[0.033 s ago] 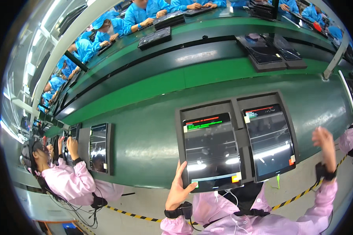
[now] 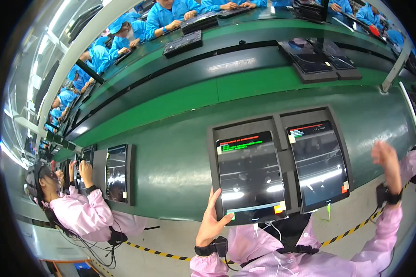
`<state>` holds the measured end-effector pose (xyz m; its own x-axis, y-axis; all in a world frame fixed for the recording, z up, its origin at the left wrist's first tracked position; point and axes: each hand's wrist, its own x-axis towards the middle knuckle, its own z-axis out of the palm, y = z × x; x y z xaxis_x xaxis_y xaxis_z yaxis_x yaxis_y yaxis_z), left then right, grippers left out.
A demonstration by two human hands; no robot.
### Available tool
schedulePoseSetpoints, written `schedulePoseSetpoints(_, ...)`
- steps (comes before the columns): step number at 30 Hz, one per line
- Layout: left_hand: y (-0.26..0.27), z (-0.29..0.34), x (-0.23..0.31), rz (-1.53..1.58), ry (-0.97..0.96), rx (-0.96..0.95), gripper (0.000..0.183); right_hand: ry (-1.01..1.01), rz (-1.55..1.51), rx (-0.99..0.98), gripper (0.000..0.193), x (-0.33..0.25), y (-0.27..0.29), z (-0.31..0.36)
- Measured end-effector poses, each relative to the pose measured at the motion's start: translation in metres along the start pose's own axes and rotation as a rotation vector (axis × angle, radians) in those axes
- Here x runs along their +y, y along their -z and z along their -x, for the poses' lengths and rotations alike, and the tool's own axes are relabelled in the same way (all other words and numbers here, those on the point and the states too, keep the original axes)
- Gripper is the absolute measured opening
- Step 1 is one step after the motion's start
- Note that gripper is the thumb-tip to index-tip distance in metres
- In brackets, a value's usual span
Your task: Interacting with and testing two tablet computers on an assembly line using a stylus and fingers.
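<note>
- Left hand point(image 2: 211, 225): fingers spread and thumb out, gripping the lower left corner of the left tablet point(image 2: 250, 177); the thumb lies on the front bezel near the bottom edge, the fingers run up the left side. A dark band sits on the wrist over a pink sleeve.
- Left tablet: screen facing up, seated in the left bay of a dark grey double cradle point(image 2: 282, 121) on the green conveyor belt point(image 2: 180, 157); a green-and-red strip glows along its upper edge, and small stickers sit at its corners.
- Right hand point(image 2: 387, 161): raised in the air to the right of the cradle, empty, fingers loosely together and slightly curled, touching nothing; a dark wrist band shows below it.
- Right tablet point(image 2: 319, 164): just beside the left one, in the cradle's right bay, lit along its top edge.
- Neighbouring person point(image 2: 74, 207): in pink, at the far left, both hands on another tablet point(image 2: 117, 173) standing in its own cradle.
- Far side of the line: workers in blue point(image 2: 171, 14) bend over dark trays.
</note>
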<state>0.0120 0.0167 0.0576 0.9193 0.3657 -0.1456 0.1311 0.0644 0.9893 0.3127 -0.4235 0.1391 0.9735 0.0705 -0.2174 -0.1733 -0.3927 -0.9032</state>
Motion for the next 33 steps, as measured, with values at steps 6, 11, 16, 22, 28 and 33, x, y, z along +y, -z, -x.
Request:
schedulePoseSetpoints(6,0.001,0.004,-0.001,-0.052,0.017,0.029,0.076,-0.162,-0.263,-0.141,0.040,-0.097,-0.002,-0.060)
schedulePoseSetpoints(11,-0.001,-0.001,0.000,0.028,-0.006,0.080,0.060,-0.093,-0.070,-0.026,0.049,-0.106,-0.014,-0.137)
schedulePoseSetpoints(16,0.004,-0.025,0.010,0.058,0.066,0.212,0.041,-0.184,-0.116,0.139,0.053,-0.084,-0.022,-0.242)
schedulePoseSetpoints(22,0.000,-0.039,0.022,0.064,0.210,0.303,0.033,-0.304,-0.297,0.077,0.049,-0.050,-0.069,-0.300)
schedulePoseSetpoints(28,-0.007,-0.046,0.011,0.001,0.239,0.419,0.025,-0.258,-0.418,-0.039,0.029,-0.008,-0.094,-0.377)
schedulePoseSetpoints(33,-0.008,-0.048,0.015,0.003,0.291,0.404,0.030,-0.273,-0.424,-0.034,0.022,-0.013,-0.106,-0.383)
